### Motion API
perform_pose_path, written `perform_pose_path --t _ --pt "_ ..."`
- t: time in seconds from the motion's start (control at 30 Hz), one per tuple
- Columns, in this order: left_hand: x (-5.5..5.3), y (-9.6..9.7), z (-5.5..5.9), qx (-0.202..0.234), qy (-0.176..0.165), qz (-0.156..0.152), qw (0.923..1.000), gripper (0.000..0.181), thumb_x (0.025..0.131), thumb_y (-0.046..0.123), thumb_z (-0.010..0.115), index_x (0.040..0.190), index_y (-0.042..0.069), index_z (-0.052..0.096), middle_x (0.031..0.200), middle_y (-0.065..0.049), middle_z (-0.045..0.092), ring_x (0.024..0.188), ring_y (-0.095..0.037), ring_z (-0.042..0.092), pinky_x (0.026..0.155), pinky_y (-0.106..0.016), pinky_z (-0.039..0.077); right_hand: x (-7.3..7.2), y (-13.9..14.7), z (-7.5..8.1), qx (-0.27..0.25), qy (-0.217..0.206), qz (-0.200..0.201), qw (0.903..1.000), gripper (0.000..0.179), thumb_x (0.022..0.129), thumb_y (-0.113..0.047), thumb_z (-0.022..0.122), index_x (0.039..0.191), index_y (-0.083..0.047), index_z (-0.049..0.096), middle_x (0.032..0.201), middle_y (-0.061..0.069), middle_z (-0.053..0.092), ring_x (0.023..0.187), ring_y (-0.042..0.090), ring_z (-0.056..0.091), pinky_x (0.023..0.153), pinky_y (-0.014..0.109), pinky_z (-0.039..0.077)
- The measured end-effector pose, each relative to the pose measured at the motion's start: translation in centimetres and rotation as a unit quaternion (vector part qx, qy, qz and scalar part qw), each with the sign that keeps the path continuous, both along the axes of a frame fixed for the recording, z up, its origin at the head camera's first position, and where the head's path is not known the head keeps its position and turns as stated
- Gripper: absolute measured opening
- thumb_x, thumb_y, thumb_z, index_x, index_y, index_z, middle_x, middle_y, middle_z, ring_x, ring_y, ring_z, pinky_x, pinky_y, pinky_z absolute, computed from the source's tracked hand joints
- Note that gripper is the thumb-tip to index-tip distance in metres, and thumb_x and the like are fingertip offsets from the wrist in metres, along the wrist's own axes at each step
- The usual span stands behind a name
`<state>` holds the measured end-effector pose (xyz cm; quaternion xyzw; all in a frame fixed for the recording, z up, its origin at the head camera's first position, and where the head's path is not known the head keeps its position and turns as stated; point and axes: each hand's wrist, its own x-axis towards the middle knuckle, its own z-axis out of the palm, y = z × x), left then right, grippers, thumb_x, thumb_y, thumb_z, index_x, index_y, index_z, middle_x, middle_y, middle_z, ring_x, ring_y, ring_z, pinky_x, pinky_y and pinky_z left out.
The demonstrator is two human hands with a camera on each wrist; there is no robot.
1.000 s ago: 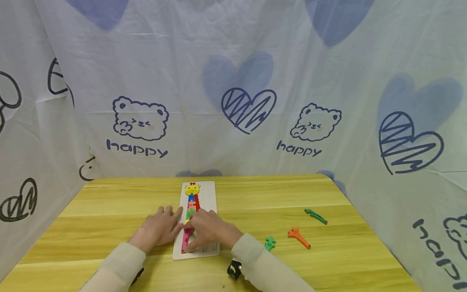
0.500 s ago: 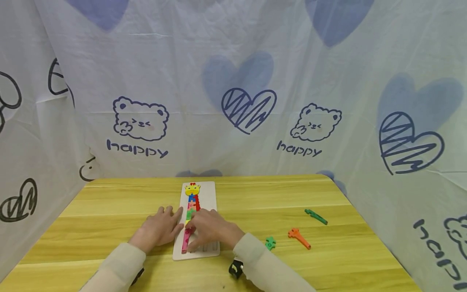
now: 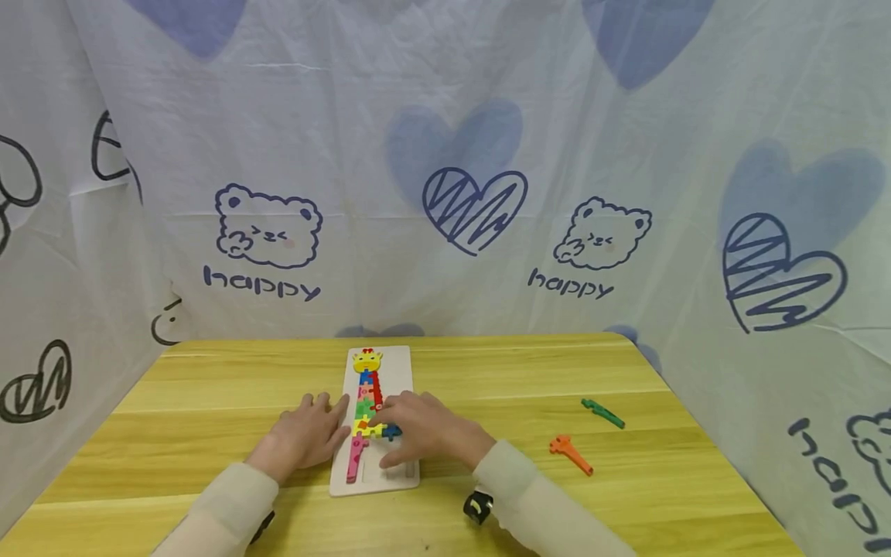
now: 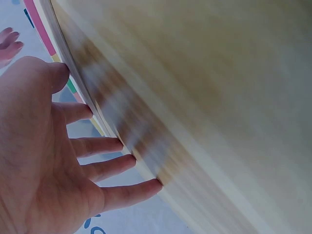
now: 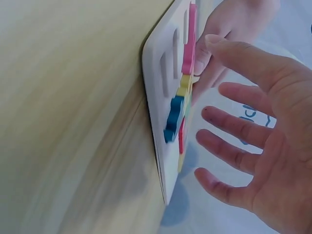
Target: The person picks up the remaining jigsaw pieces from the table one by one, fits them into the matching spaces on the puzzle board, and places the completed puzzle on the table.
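A white puzzle board (image 3: 395,367) lies on the table, with giraffe pieces set in it. They run from a yellow head (image 3: 366,361) down a coloured neck to a pink leg piece (image 3: 353,463) at lower left. My left hand (image 3: 305,435) lies beside the board with fingers spread, its fingertips and thumb along the left edge. My right hand (image 3: 430,433) hovers over the board's lower right, fingers apart and holding nothing, as the right wrist view shows. Near its fingertips sits a dark blue piece (image 5: 174,118), joined to a yellow one (image 5: 185,86).
Two loose leg pieces, one orange (image 3: 571,454) and one dark green (image 3: 602,413), lie on the wooden table (image 3: 501,379) to the right. Bare leg slots (image 5: 176,53) show at the board's lower end. A patterned white cloth (image 3: 376,255) hangs behind and at both sides.
My right hand has let go of the pink leg area and shifted right, uncovering the yellow and dark blue pieces. Its sleeve now hides the light green piece. The left hand stays put.
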<state>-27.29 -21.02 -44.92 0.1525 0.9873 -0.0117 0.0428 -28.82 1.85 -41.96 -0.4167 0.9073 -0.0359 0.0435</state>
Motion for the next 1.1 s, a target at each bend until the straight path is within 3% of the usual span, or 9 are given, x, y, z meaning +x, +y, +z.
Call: perform_pose_path --t 0.47,0.8,1.1 --pt "0.1 0.0 0.1 0.007 -0.007 0.005 0.9999 0.062 0.107 0.043 0.050 0.155 0.006 0.044 0.149 -0.029 0.049 0.132 -0.051 0.050 0.096 -0.071 0.052 1.4 6.5 1.0 0.014 0.065 -0.009 0.9977 0.065 0.084 -0.056 0.080 0.141 -0.028 0.064 0.144 -0.001 0.063 0.126 0.022 0.056 0.097 0.043 0.051" --pt "0.3 -0.1 0.1 0.007 0.002 0.001 1.0000 0.061 0.106 0.043 0.051 0.155 0.006 0.046 0.148 -0.028 0.050 0.130 -0.049 0.051 0.095 -0.071 0.053 2.3 10.1 0.8 0.016 0.070 -0.032 0.9969 0.068 0.084 -0.057 0.080 0.141 -0.024 0.064 0.138 0.001 0.066 0.120 0.026 0.059 0.091 0.049 0.051" --pt "0.3 -0.1 0.1 0.007 0.003 -0.002 1.0000 0.060 0.107 0.042 0.051 0.154 0.005 0.046 0.148 -0.029 0.050 0.131 -0.050 0.051 0.095 -0.072 0.052 3.7 13.2 0.7 0.014 0.045 -0.059 0.9971 0.064 0.085 -0.055 0.079 0.138 -0.020 0.067 0.137 0.005 0.065 0.118 0.029 0.059 0.091 0.055 0.051"
